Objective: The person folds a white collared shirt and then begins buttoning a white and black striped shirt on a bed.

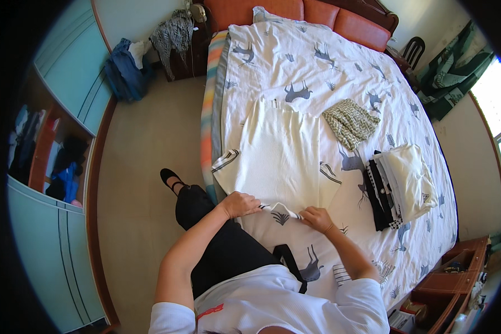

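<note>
A white ribbed knit short-sleeved top lies spread on the bed, its hem towards the headboard. Dark stripes edge its sleeves and the near neckline or collar. My left hand grips that striped edge on the left side. On the right, my right hand pinches the same edge, which sags in a wave between both hands. To the right of the top lies a folded olive-and-white patterned cloth. Further right stands a stack of folded clothes, with a cream garment uppermost and dark ones at its left side.
The bed's sheet bears grey deer prints. A black strap and a striped cloth lie near my body. To the left stands a wardrobe with an open section of clothes; jeans hang beyond it. A wooden cabinet stands at lower right.
</note>
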Demonstrator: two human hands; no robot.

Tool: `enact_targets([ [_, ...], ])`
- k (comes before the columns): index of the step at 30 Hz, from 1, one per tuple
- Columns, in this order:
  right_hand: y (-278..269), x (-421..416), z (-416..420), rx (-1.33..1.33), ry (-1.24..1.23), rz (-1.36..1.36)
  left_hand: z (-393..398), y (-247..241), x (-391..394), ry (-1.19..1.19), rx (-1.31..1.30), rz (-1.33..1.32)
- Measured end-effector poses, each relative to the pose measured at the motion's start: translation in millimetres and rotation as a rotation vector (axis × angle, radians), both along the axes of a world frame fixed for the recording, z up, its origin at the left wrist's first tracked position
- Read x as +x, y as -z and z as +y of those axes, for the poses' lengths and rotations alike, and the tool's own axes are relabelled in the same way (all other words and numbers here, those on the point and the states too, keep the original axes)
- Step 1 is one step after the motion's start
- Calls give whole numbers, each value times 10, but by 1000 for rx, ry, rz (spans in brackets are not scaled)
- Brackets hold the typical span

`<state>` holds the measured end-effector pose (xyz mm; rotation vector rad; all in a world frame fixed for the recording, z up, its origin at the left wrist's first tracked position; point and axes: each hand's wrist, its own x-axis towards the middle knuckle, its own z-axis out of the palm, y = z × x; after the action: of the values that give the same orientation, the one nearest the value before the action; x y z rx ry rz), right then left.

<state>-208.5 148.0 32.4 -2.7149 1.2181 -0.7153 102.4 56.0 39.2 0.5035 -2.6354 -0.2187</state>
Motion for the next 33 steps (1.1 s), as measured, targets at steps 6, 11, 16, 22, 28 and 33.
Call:
enact_targets([
  [6,-25,51,217,84,175,-17,-38,-87,127,-75,85,-291],
  [11,111,-132,242,13,330,51,-140,91,292,-262,31,-299],
  [16,3,-300,-73,-48,424,18,-262,74,305,-289,-1,-323],
  [22,-845,-514,-234,-234,581,-78,6,-713,265,-159,146,37],
  [28,-1675,-648,518,276,613,87,1000,-1249,300,375,919,-343],
  [33,-1442,-676,627,894,679,73,331,-875,17,72,858,-346],
])
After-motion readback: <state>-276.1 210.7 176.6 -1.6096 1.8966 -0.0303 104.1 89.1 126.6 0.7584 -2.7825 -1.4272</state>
